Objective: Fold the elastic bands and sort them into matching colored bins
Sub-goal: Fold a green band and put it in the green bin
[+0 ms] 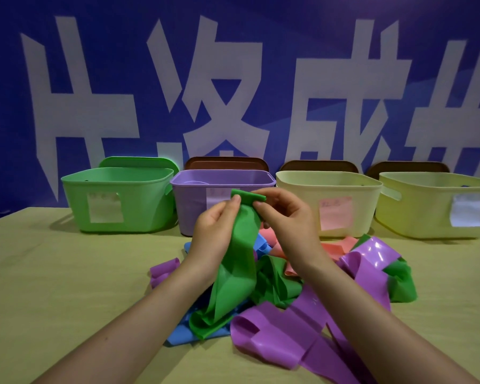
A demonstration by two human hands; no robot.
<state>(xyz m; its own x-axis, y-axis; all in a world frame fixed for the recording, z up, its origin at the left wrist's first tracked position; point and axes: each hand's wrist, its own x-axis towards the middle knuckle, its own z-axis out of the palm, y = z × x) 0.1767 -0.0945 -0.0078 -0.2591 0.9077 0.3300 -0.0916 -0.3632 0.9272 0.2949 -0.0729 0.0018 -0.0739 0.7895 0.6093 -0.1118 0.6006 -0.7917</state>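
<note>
A green elastic band (240,261) hangs from both my hands above the table, its top end folded over. My left hand (215,231) pinches it from the left and my right hand (286,217) pinches the folded end from the right. Its lower end trails into a heap of purple bands (288,328), green bands (277,284), pink bands (336,246) and blue bands (183,332). Behind stand a green bin (139,217), a purple bin (191,206), a pale yellow bin with a pink label (297,198) and a yellow-green bin with a white label (416,214).
A yellow-green cloth covers the table (67,273). Lids lean behind the bins against a blue banner with large white characters (233,79). A small purple band (164,268) lies apart at the heap's left.
</note>
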